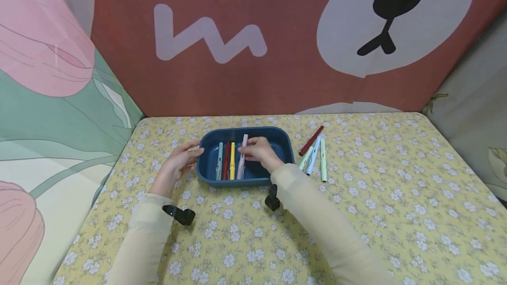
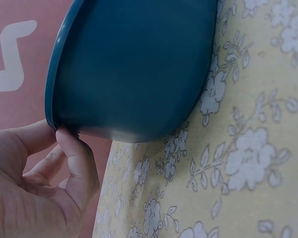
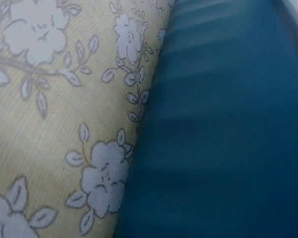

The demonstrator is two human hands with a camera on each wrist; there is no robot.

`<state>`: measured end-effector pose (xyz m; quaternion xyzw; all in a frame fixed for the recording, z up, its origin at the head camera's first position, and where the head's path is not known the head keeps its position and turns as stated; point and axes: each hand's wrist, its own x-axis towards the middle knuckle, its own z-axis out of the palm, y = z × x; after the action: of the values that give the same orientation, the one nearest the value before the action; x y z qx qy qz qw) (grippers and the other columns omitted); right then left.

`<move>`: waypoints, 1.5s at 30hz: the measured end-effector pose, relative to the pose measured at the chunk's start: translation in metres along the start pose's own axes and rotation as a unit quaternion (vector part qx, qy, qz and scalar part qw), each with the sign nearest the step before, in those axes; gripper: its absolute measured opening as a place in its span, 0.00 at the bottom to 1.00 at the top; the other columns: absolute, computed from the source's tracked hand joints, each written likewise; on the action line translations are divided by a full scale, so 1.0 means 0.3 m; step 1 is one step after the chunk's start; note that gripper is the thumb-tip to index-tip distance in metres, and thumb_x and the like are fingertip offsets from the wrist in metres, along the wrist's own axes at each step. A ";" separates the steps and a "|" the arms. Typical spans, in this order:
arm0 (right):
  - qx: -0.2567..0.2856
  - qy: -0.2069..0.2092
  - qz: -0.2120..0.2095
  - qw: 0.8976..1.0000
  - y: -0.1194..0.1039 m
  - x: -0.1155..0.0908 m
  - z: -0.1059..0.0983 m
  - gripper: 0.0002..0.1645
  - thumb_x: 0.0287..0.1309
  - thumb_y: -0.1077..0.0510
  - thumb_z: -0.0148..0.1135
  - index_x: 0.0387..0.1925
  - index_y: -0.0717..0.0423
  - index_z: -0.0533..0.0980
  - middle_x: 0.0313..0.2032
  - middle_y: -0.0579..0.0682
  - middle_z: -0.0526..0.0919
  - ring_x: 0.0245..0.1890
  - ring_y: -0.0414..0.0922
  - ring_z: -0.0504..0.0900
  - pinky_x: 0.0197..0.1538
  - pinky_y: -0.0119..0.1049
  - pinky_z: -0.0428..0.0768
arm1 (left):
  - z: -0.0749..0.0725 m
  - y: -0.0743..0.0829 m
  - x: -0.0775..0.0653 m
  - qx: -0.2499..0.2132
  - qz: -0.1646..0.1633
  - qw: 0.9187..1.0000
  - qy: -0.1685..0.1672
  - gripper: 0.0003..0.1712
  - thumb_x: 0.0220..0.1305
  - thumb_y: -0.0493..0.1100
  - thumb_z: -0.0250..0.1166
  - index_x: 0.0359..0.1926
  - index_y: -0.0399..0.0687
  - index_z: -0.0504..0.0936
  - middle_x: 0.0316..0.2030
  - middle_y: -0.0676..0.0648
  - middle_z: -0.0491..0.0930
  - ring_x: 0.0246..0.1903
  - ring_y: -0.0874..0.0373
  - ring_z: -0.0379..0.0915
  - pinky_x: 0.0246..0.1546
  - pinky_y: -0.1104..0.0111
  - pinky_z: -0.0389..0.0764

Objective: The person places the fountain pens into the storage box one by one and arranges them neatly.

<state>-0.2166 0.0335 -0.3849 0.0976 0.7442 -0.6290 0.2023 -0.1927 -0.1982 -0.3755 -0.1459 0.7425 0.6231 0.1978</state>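
Note:
A dark blue box [image 1: 242, 183] with rounded corners sits on the table. My left hand [image 1: 179, 162] pinches the box's left rim between thumb and fingers; the left wrist view shows this hand [image 2: 44, 178] close up against the box wall [image 2: 134, 69]. Inside the box, my right hand [image 1: 259, 151] pinches a pale pink pen [image 1: 240, 167] near its upper part. Left of that pen lie a yellow pen [image 1: 232, 162], a dark red pen [image 1: 226, 162] and a grey-blue pen [image 1: 219, 162], side by side. Only the box's outer side [image 3: 218, 139] appears in the right wrist view, without the hand.
Right of the box lie a dark red pen [image 1: 311, 140], a pale blue pen [image 1: 314, 155], a pale green pen [image 1: 323, 162] and a shorter-looking pale green pen [image 1: 305, 158], partly overlapping. A flowered yellow cloth [image 1: 388, 214] covers the table. Printed fabric [image 1: 277, 87] hangs behind it.

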 end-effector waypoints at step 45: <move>-0.016 -0.035 0.023 0.999 0.026 0.005 0.017 0.22 0.58 0.65 0.64 0.55 0.66 0.72 0.46 0.59 0.80 0.32 0.40 0.80 0.44 0.33 0.83 | -0.003 -0.006 0.001 -0.005 0.003 1.000 -0.006 0.34 0.70 0.47 0.57 0.74 0.54 0.56 0.37 0.60 0.79 0.30 0.71 0.79 0.27 0.80 0.76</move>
<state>-0.2137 0.0299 -0.3932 0.0895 0.7442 -0.6150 0.2448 -0.1923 -0.1995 -0.3771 -0.1411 0.7384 0.6283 0.2003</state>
